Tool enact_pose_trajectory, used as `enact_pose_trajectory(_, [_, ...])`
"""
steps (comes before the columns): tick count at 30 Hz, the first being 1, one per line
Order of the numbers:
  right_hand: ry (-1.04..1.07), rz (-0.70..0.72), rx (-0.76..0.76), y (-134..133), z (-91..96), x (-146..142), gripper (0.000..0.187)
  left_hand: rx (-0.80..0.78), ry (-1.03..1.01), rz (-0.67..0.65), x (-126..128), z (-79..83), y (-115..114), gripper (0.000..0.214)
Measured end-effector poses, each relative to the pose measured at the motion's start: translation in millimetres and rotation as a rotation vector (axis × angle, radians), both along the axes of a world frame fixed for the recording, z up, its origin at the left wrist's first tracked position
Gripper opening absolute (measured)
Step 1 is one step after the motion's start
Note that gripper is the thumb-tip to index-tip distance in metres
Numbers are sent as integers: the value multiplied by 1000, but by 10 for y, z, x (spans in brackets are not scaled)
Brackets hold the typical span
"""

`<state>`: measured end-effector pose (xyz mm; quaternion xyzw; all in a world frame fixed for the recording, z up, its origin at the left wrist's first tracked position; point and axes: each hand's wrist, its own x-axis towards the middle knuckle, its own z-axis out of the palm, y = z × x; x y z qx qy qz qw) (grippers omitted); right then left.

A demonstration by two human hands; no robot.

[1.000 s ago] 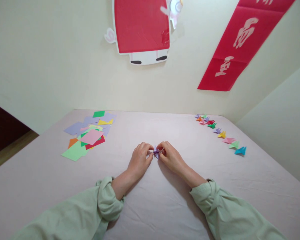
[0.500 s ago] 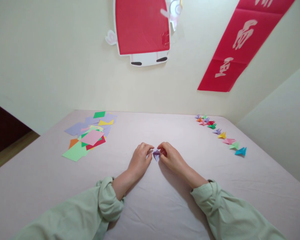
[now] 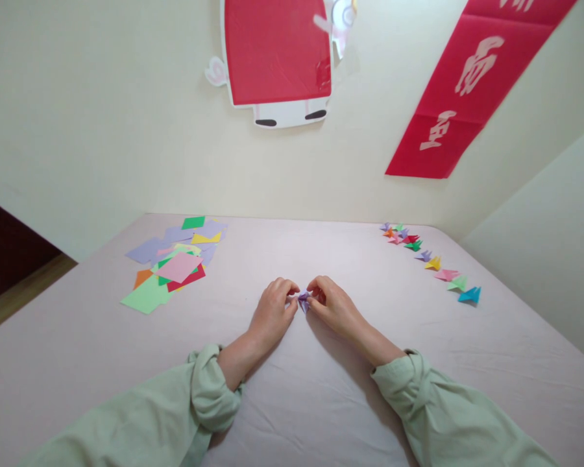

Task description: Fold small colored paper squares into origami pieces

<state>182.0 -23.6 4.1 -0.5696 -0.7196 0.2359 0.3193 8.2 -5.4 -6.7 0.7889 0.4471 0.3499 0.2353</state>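
A small piece of folded purple paper (image 3: pixel 304 301) lies between my two hands at the middle of the table. My left hand (image 3: pixel 276 306) has its thumb and fingertips closed on the paper's left side. From the other side, my right hand (image 3: pixel 333 305) pinches it, the thumb resting over its right part. The fingers cover some of the folds, so its full shape is hidden.
Loose coloured paper sheets (image 3: pixel 179 267) overlap in a pile at the left. Along the right runs a row of small folded paper figures, a blue one (image 3: pixel 470 296) nearest. A wall (image 3: pixel 292 172) with red decorations rises behind the pale-covered table (image 3: pixel 292 389).
My right thumb has shifted slightly left onto the purple paper, and the paper's folds look a little different. My left hand has hardly moved.
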Motion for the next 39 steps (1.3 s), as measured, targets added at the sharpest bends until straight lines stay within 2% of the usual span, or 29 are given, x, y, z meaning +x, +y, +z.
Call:
enact_pose_trajectory(4, [2,10,34,3,-4,-19,5,17,16,-6,10,31,-22,6])
enact_pose_trajectory(12, [24,8,70,-13,-35,-77,7,-21,-36,-29,17,20,-24,6])
enact_pose_trajectory(20, [31,8,83,-26,-59,-115,9,-123,-121,-17,44,54,-18,9])
enact_pose_trajectory(29, [16,30,101,-32,-89,-126,10,-117,-81,9,47,39,1,15])
enact_pose_trajectory(39, [29,16,93,-25,-100,-137,8,-222,-173,13,55,24,44,13])
